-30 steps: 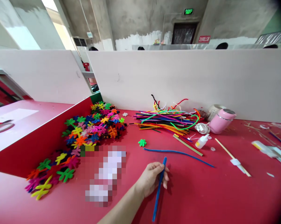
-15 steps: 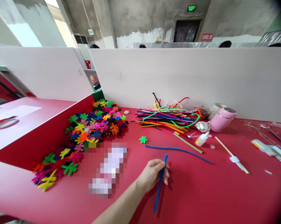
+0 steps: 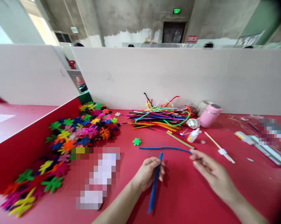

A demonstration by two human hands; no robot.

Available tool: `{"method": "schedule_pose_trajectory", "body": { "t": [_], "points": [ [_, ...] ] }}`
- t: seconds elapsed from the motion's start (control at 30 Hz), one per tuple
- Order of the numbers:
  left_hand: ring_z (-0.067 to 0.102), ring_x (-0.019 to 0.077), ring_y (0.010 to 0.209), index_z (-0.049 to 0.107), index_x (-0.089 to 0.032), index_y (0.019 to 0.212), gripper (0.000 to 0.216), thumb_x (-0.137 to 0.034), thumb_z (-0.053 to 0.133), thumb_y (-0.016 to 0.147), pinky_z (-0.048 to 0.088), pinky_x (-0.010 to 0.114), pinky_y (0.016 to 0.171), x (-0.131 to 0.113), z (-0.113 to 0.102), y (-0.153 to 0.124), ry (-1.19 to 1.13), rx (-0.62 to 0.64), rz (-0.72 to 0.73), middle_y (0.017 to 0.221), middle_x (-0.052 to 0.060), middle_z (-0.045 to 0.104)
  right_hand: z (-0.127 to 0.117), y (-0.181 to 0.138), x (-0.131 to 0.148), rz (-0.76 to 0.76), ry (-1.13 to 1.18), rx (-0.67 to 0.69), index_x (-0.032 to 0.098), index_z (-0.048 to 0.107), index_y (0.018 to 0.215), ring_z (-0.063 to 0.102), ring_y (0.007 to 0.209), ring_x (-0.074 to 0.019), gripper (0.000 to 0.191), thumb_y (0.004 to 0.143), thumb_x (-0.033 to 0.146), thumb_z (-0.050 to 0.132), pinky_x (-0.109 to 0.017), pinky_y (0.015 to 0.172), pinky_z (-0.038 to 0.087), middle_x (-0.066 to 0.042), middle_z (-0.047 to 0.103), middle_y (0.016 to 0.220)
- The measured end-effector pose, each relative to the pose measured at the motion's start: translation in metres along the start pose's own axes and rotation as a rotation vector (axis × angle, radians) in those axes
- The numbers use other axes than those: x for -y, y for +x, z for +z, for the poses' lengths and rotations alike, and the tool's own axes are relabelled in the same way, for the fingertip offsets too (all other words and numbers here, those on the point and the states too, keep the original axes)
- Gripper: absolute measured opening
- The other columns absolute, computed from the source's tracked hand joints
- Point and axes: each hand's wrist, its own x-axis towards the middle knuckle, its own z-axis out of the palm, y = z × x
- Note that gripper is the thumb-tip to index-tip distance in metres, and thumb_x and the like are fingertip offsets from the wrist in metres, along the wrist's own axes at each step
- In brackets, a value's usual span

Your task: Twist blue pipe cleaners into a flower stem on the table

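The left hand (image 3: 149, 172), lower centre, is closed around a blue pipe cleaner (image 3: 154, 183); the right hand (image 3: 210, 171) is loosely open and empty, fingertips at the right end of a second blue stem (image 3: 165, 148) lying on the red table (image 3: 189, 202) just above. It seems a pick-up step, and the next move asks a fine pinch on that thin end

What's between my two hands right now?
Only bare red tabletop between left hand and right hand, head view; a loose blue pipe cleaner lies just beyond.
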Motion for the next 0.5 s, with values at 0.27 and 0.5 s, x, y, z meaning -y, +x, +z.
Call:
{"method": "schedule_pose_trajectory", "body": {
  "t": [0.27, 0.5],
  "points": [
    [0.048, 0.0093, 0.029, 0.058, -0.008, 0.067, 0.023, -0.023, 0.044, 0.077, 0.035, 0.019, 0.034, -0.003, 0.006, 0.003, 0.009, 0.084, -0.085, 0.044, 0.003, 0.059, 0.071, 0.030, -0.009, 0.057, 0.303, 0.299, 0.018, 0.055, 0.104, 0.057, 0.075, -0.0155, 0.029, 0.080, 0.034, 0.049, -0.027, 0.069, 0.046, -0.005, 0.061, 0.088],
    [0.048, 0.0095, 0.028, 0.056, -0.009, 0.068, 0.022, -0.025, 0.045, 0.079, 0.036, 0.018, 0.030, 0.010, 0.004, -0.003, 0.017, 0.091, -0.147, 0.043, 0.004, 0.058, 0.078, 0.023, -0.006, 0.023, 0.335, 0.330, 0.017, 0.058, 0.082, 0.050, 0.059, -0.0102, 0.016, 0.080, 0.030, 0.050, -0.020, 0.055, 0.042, 0.001, 0.056, 0.068]
  ]
}}
